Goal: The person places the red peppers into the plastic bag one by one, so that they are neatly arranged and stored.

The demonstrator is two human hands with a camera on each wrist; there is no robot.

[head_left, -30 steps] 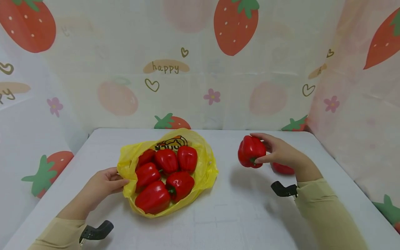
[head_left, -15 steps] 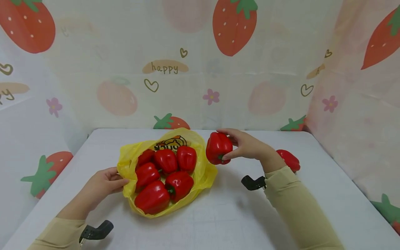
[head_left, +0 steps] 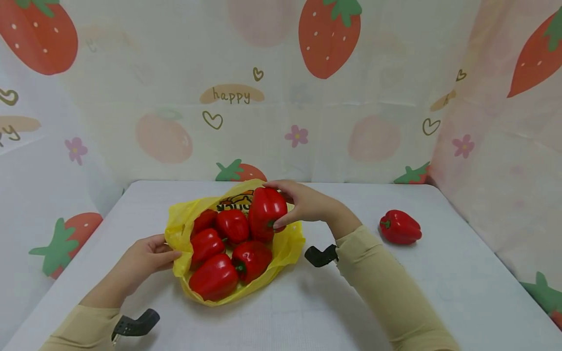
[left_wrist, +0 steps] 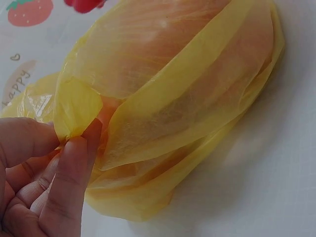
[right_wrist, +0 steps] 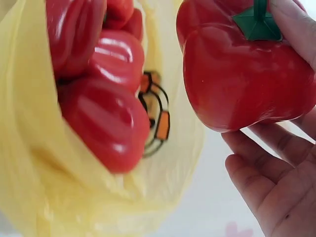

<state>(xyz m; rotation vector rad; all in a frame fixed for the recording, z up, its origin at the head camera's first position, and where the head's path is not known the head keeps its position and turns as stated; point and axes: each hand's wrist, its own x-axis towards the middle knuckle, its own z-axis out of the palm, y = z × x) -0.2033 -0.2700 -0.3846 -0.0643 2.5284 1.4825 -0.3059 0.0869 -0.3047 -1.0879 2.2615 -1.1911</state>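
A yellow plastic bag lies on the table with its mouth open, and several red bell peppers sit inside it. The left hand pinches the bag's left rim between thumb and fingers; the left wrist view shows the gathered yellow film there. Above the bag's right side the right hand holds a red bell pepper, thumb near its green stem. In the head view this held pepper covers much of a pepper in the bag; the right wrist view shows it raised apart from the others.
Another red bell pepper lies on the white table to the right of the bag. Behind the table hangs a strawberry-patterned cloth, which continues along both sides.
The right hand has carried its bell pepper leftward from the table's right side to above the bag. The lone pepper at right is now uncovered. The left hand stays at the bag's rim.
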